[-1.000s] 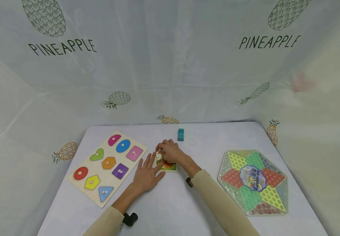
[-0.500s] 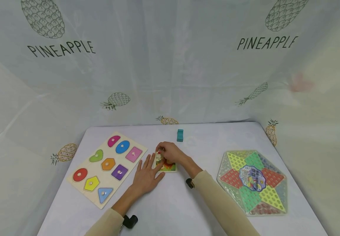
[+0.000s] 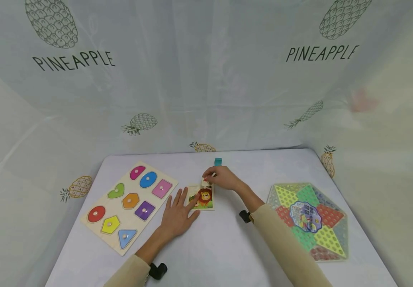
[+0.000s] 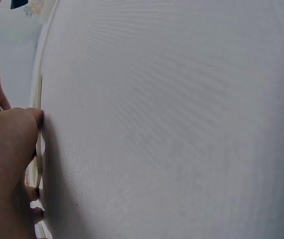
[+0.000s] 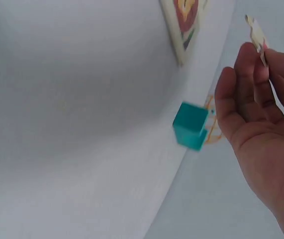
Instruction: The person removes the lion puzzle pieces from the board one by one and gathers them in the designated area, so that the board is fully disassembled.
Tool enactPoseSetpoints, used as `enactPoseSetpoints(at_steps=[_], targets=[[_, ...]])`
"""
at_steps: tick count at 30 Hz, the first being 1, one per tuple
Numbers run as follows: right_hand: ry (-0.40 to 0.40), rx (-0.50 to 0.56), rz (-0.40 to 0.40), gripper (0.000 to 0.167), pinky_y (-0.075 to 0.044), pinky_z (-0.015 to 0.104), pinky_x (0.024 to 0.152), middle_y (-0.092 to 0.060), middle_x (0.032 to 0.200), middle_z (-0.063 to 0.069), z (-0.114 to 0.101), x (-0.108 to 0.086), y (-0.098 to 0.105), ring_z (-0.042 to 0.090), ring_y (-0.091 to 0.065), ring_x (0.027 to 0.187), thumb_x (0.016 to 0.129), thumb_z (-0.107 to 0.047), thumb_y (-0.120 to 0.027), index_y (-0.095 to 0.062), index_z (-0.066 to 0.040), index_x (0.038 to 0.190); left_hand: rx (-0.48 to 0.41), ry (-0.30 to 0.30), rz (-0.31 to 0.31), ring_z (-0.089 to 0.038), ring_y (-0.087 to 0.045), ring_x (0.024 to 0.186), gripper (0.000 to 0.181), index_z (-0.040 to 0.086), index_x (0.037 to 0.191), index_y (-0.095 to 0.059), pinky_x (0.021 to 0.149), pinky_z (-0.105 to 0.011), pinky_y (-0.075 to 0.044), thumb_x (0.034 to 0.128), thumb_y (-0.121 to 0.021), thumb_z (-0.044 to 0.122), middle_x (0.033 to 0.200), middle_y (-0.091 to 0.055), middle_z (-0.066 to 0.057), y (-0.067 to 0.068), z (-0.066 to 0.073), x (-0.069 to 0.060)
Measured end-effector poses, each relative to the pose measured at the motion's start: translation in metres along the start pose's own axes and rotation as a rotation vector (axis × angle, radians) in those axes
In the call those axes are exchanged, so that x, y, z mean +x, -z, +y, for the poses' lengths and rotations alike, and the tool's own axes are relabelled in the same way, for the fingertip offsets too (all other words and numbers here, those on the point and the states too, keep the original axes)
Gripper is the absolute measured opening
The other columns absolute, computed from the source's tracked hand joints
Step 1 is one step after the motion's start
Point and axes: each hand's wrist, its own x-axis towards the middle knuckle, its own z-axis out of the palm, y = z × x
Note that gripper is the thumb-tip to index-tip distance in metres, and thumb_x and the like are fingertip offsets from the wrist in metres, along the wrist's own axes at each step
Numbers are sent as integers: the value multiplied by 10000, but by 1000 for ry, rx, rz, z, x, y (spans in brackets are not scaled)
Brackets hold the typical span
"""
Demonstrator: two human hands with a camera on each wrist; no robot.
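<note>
A small lion jigsaw puzzle (image 3: 205, 198) lies flat near the middle of the table. My left hand (image 3: 177, 215) is spread at its left side, fingers straight, with the thumb and index finger at the puzzle's edge. In the left wrist view, fingertips touch the thin edge of the board. Between thumb and fingers, my right hand (image 3: 224, 178) pinches a pale puzzle piece (image 3: 205, 182) with a red mark. The right wrist view has this puzzle piece (image 5: 257, 34) lifted off the board and seen nearly edge-on. Part of the puzzle's upper edge is hidden behind the held piece.
Beyond the right hand stands a teal block (image 3: 218, 162), partly covered by it. A wooden shape board (image 3: 120, 211) with knobbed pieces lies at the left. On the right is a hexagonal game board (image 3: 308, 221), overlapped by the right sleeve. Patterned curtains border the white table (image 3: 206, 255).
My right hand has moved up and to the right from the puzzle's upper left, carrying the piece and uncovering the lion picture. The left hand has stayed in place.
</note>
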Motion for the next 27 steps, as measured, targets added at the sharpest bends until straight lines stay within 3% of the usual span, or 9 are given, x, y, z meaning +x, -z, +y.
enactPoseSetpoints(at_steps=[11, 27], targets=[[-168, 23, -84, 140, -513, 274, 713, -718, 926, -16, 40, -11, 20, 126, -610, 797, 978, -131, -640, -763, -102, 1037, -10, 24, -7, -388, -190, 1526, 599, 328, 1541, -419, 1181, -655, -170, 994, -512, 552, 1652, -242, -163, 1, 1, -2], [-170, -93, -43, 76, -478, 249, 658, -713, 795, -46, 51, -7, 10, 112, -582, 740, 933, -170, -718, -776, -141, 892, -8, 8, 3, -396, -200, 1522, 602, 328, 1543, -415, 1175, -658, -190, 992, -526, 545, 1651, -246, -160, 1, 2, -1]])
